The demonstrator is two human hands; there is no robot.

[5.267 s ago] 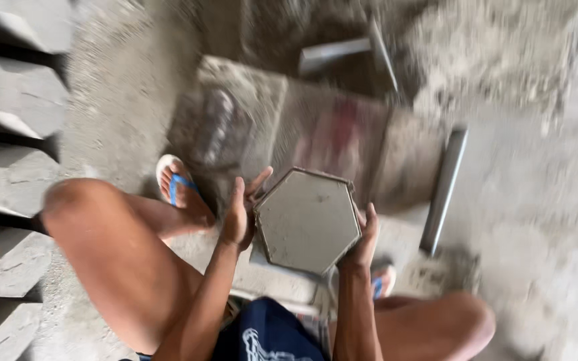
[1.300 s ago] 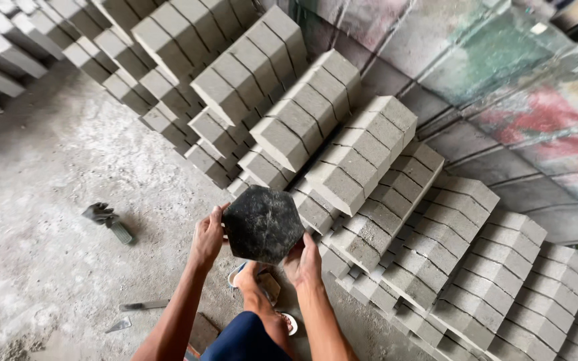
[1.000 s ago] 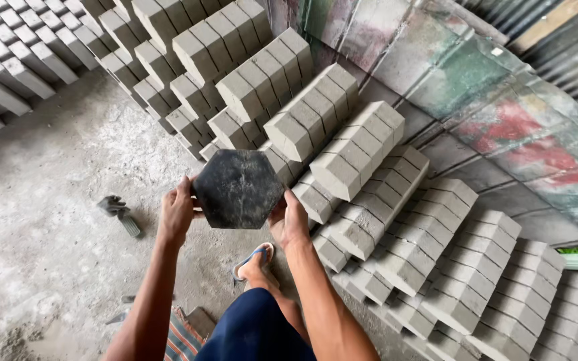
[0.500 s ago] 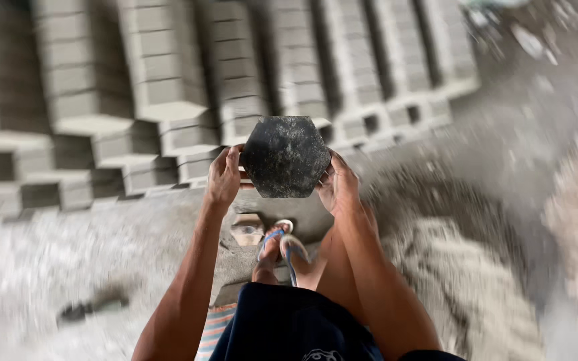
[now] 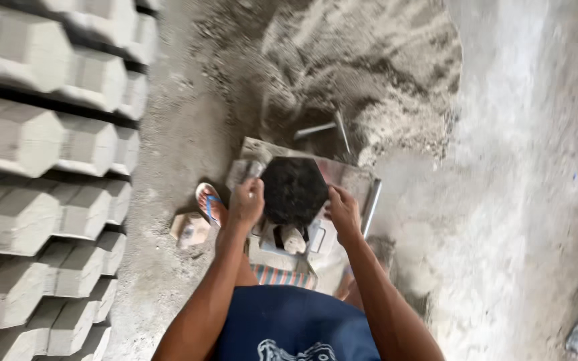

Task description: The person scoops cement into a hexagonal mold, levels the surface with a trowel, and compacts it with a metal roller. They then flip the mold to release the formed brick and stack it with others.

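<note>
Swung from the stacks to the board (image 5: 349, 175) | both hands, left (image 5: 247, 200) and right (image 5: 344, 212), clamped on hexagon mould (image 5: 294, 189) | step: carrying | next: lower it squarely.

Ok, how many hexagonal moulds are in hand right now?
1. The dark hexagonal mould is held between the left hand and right hand, above the work board. Others could be hidden outside the frame.
</note>
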